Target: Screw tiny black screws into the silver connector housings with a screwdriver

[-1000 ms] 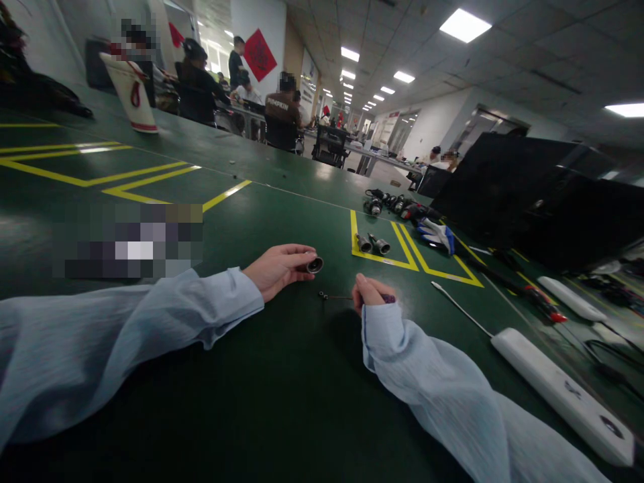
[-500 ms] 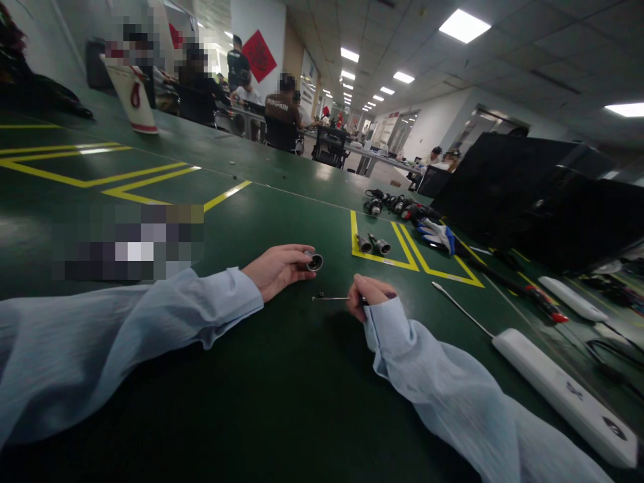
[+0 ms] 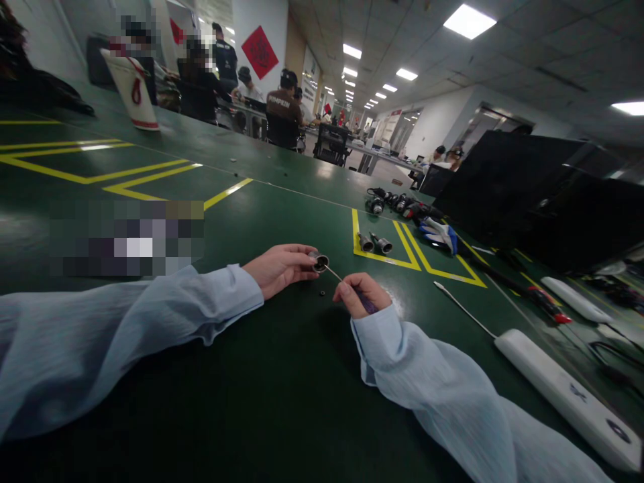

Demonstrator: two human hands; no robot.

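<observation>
Between the thumb and fingers of my left hand (image 3: 282, 270) is a small metal cup-shaped part (image 3: 320, 262), its round opening turned toward my right hand. My right hand (image 3: 363, 294) grips a screwdriver (image 3: 367, 303) by its purple handle. The thin shaft points up and left, its tip at the mouth of the metal part; how deep it reaches I cannot tell. Just below, a tiny dark ring-like piece (image 3: 323, 293) lies on the green table (image 3: 282, 402).
Two similar metal parts (image 3: 383, 245) lie inside a yellow-taped box. Behind them are dark cylindrical pieces (image 3: 376, 205) and a blue-white glove (image 3: 439, 235). At right lie a white power strip (image 3: 563, 396) and a red-black tool (image 3: 548, 305). A white cup (image 3: 135, 94) stands far left.
My right hand has turned the screwdriver so its shaft, earlier level above the table, now angles up to the metal part's opening. My left hand has hardly moved.
</observation>
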